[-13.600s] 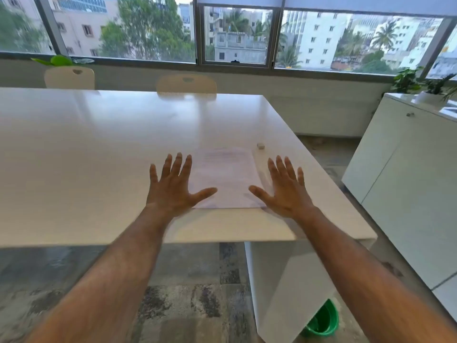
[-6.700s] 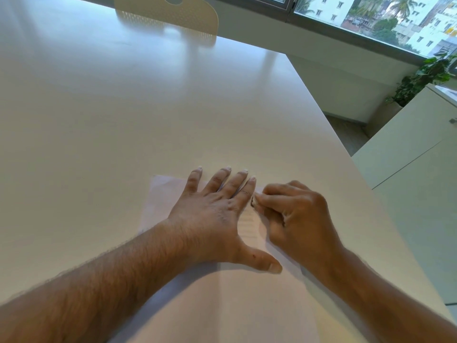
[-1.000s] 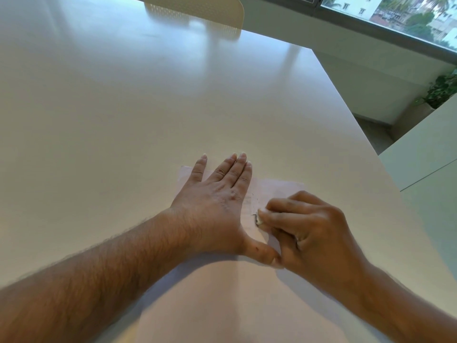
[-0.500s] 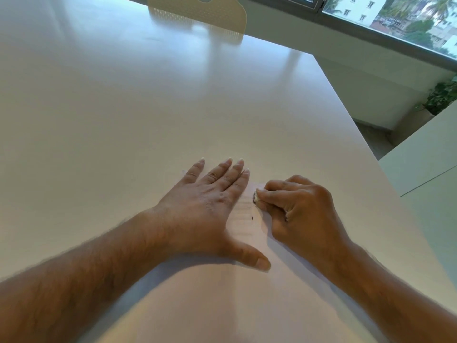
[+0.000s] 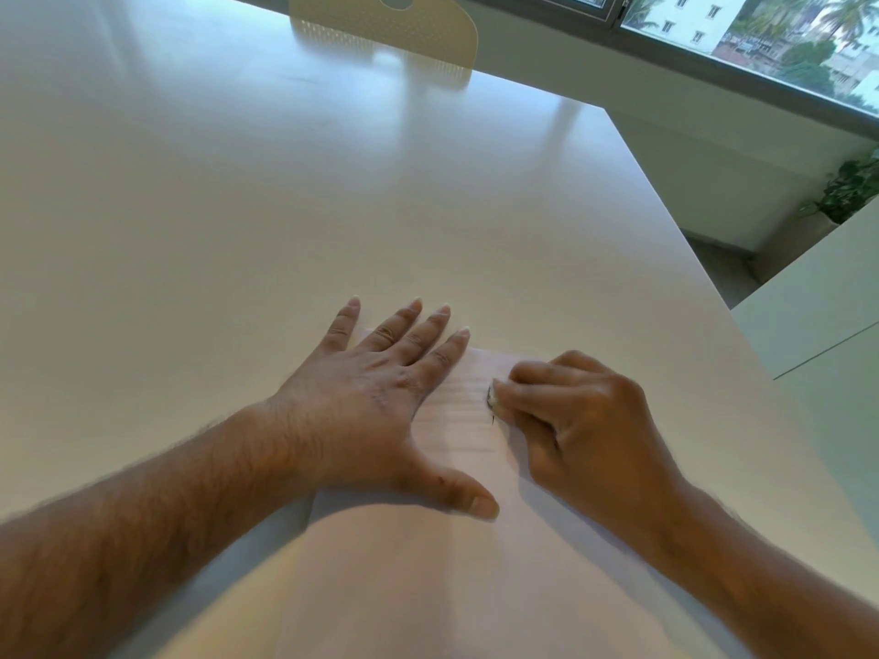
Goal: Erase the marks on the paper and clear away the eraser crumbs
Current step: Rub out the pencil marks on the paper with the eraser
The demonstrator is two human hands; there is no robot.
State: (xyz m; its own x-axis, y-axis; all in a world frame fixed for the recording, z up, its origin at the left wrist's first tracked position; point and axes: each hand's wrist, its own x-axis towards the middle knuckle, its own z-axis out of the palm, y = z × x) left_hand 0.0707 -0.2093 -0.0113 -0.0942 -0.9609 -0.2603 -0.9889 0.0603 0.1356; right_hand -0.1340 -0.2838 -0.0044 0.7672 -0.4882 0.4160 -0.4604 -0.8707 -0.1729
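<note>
We record two bare forearms entering from the near edge and reaching forward over a sheet of paper (image 5: 456,563) that lies flat on a white table (image 5: 238,206). The paper's near part runs out of the bottom of the view; its far edge lies just beyond the fingertips of the left hand (image 5: 376,401).

The left hand is released and flat, palm down, fingers spread and thumb extended toward the right. It presses on the left part of the paper, with the little finger reaching past the paper's left edge onto the bare table.

The right hand (image 5: 585,420) is curled closed, its fingertips pinching a small eraser (image 5: 491,398), of which only a pale tip with a dark smudge shows. The eraser tip touches the paper just right of the left index finger. Between the two hands we note faint grey lines across the paper and one short dark mark (image 5: 494,419) just below the eraser. Crumbs, if any, are too small for us to tell.

The table surface is smooth, glossy and bare beyond the paper, carrying soft reflections of daylight. Its right edge runs diagonally away from us.

To the right, apart from the table, stands a white cabinet (image 5: 827,316). At the far side a pale chair back (image 5: 380,30) with a perforated panel meets the table edge. Beyond it runs a low wall under a dark-framed window (image 5: 713,49), showing buildings and trees outside. A green potted plant (image 5: 851,187) sits at the far right by the wall.
</note>
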